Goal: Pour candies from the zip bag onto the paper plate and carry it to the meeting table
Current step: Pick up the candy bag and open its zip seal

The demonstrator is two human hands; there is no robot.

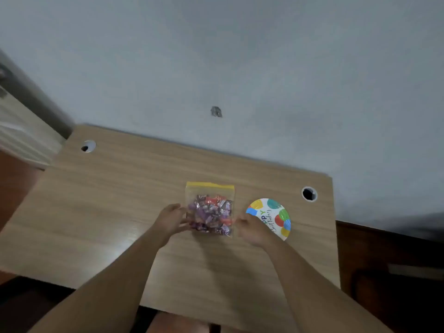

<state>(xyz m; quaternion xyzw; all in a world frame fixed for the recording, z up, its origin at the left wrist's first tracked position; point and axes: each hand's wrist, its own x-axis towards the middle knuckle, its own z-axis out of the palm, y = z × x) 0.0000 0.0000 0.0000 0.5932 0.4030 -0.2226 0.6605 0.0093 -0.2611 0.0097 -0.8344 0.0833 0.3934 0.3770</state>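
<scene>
bare hands (171, 221) flanking clear zip bag (209, 207), round paper plate (272, 217)

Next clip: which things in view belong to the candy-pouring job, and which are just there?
Belongs to the job:
- zip bag with yellow seal, lying on the desk
- candies inside it
- paper plate, right of the bag, nothing on it yet
- left hand and right hand, either side of the bag

Just there:
- wooden desk
- cable holes
- wall mark

Desk (120, 212) set against a wall (240, 68), zip bag (209, 207) lying flat near its middle, candies (211, 215) inside, paper plate (274, 217) just right of it, left hand (171, 219) and right hand (252, 228) flanking the bag.
</scene>
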